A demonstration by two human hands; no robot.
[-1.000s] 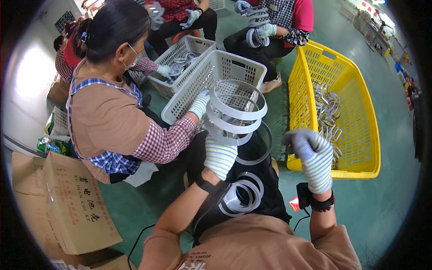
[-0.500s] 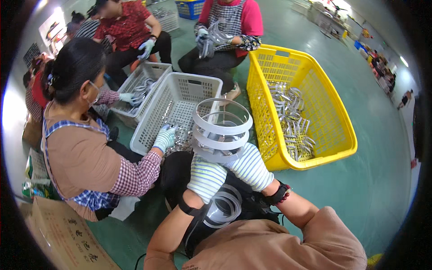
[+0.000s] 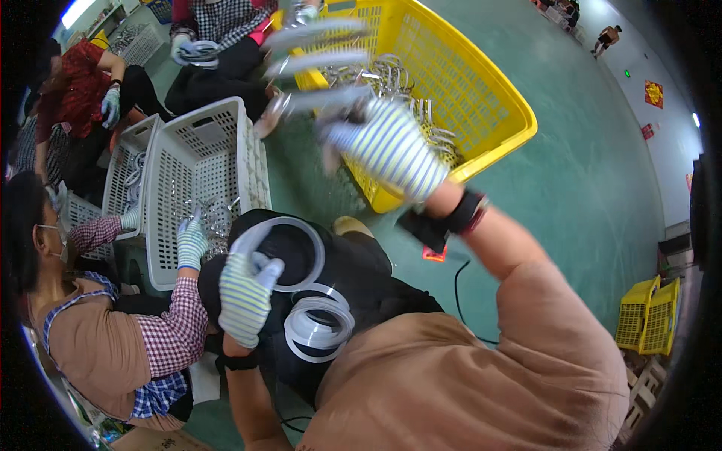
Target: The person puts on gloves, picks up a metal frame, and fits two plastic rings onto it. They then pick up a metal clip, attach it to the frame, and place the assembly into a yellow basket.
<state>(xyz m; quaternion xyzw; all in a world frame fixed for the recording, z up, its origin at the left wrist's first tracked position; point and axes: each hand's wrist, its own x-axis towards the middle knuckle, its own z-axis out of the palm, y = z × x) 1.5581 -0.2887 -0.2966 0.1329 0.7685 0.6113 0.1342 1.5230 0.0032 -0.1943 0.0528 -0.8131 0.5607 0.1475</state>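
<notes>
My right hand (image 3: 398,146), in a striped glove, is raised over the near left corner of the yellow crate (image 3: 519,139). It grips a set of white-and-silver rings (image 3: 320,99), smeared by motion, above the crate's left rim. My left hand (image 3: 245,299), also gloved, is closed on the left side of a translucent white ring (image 3: 319,259) over my dark-clothed lap. Several similar loose rings (image 3: 342,338) lie overlapping on my lap, just right of that hand. Curved metal pieces (image 3: 444,143) lie inside the yellow crate.
To the left stands a white crate (image 3: 252,150) with small shiny parts; a co-worker's gloved hand (image 3: 192,242) reaches into it. Beyond it is another light crate (image 3: 113,188) with rings. Other people sit at the far left. Yellow crates (image 3: 647,316) stand far right.
My hands have parted. The right carried the white-and-silver rings up toward the yellow crate; the left moved to the left and now holds a translucent ring. The view has turned right.
</notes>
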